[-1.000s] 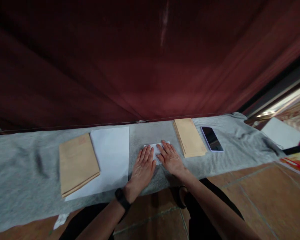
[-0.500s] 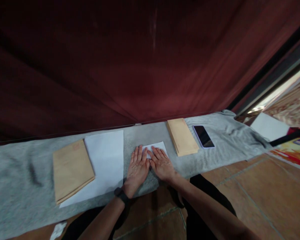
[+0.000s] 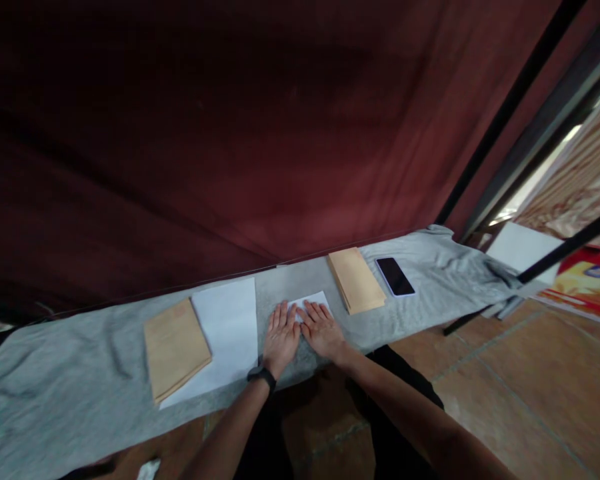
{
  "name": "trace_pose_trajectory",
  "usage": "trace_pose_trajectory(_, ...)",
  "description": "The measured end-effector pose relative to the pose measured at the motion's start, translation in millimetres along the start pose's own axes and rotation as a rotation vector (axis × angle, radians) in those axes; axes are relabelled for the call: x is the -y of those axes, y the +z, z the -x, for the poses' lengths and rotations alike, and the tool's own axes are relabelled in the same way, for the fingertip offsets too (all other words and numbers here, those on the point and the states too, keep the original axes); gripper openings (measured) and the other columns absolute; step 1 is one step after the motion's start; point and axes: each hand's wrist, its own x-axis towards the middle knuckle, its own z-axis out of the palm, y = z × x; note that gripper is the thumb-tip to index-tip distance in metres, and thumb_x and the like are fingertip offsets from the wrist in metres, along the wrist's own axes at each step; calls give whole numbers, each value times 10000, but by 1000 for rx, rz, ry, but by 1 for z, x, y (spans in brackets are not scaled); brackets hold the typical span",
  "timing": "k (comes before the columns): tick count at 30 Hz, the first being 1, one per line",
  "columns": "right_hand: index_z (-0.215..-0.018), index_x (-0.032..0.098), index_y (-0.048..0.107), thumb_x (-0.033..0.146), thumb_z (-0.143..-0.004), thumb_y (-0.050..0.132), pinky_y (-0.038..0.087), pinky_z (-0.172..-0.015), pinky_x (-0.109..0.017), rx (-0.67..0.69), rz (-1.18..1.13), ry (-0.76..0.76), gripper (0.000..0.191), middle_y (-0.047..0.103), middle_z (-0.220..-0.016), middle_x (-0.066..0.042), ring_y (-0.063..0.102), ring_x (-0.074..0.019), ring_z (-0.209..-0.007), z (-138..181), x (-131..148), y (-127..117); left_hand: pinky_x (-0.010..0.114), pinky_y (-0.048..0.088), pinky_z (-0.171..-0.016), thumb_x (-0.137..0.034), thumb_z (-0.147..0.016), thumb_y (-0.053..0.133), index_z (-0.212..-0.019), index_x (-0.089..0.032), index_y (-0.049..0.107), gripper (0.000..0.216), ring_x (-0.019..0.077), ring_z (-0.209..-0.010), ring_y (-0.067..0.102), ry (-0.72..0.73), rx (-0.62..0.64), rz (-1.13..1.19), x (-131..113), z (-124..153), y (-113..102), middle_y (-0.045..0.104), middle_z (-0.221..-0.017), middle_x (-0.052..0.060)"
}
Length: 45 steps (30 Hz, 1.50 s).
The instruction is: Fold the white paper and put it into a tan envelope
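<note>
A small piece of white paper (image 3: 310, 298), seemingly folded, lies on the grey cloth (image 3: 285, 277) under both palms. My left hand (image 3: 281, 339) rests flat on its left part, fingers stretched out, with a dark band on the wrist. Beside it my right hand (image 3: 322, 329) presses flat on the right part, thumbs nearly meeting. Much of the paper is hidden beneath the hands. Left of them, large white sheets (image 3: 233, 327) lie partly under a stack of brown envelopes (image 3: 177, 347). A second stack of brown envelopes (image 3: 357, 280) is to the right.
A phone (image 3: 396, 276) with a pale purple edge lies right of the second envelope stack. Behind the cloth-covered surface hangs a dark red curtain (image 3: 280, 167). Black poles (image 3: 510, 113) stand at the right, near a white board (image 3: 523, 250). Tiled floor (image 3: 525, 380) shows below.
The camera view has shifted and tilted, so the surface's left items sit further right in view. Both hands stay flat on the small paper, with little visible movement.
</note>
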Motion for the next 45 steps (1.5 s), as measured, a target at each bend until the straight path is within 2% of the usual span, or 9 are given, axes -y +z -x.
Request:
trace_pose_trajectory(8,-1501,275,405,408,-1031,389,275,-1182,-435,52,-15,-30,489,353,-1586,-62,372,-241,-1441,0,-9,-3,502,304,-1182,-238,-971,377,-1487,-129,422,530,305,-1483,279,-11,-8,-6,0,-1,3,364,-1576,151)
trace_pose_trajectory(14,-1490,300,419,424,-1025,413,245,-1198,-445,-12,-35,-12,481,370,-1579,-40,383,-233,-1433,7,-13,1,494,307,-1181,-250,-969,390,-1506,-138,393,548,300,-1475,301,-17,-5,0,1,0,2,352,-1581,148)
trace_pose_trajectory(21,-1479,285,441,425,-1026,410,251,-1195,-449,-35,-60,-7,476,376,-1576,-45,385,-241,-1431,7,-12,3,471,333,-1169,-288,-986,379,-1469,-131,453,513,293,-1448,359,-27,11,-2,3,-1,2,403,-1553,157)
trace_pose_trajectory(30,-1480,270,442,431,-1026,399,259,-1192,-450,-76,-76,-13,484,387,-1569,-59,383,-244,-1434,8,-14,8,470,332,-1167,-315,-997,367,-1490,-152,424,523,289,-1460,337,-37,17,-2,2,-1,3,374,-1572,148)
trace_pose_trajectory(38,-1485,192,438,398,-1031,361,278,-1174,-460,-106,-15,126,504,370,-1568,-113,377,-262,-1439,10,-11,13,468,292,-1181,-452,-1012,343,-1524,-169,364,586,288,-1468,319,-60,53,-9,-2,-2,1,334,-1591,154)
trace_pose_trajectory(45,-1502,95,394,318,-1020,348,277,-1169,-509,-187,31,278,533,371,-1549,-183,372,-304,-1437,13,-7,19,464,276,-1185,-580,-980,364,-1529,-181,354,679,287,-1476,302,-74,53,19,-1,-2,4,314,-1602,149)
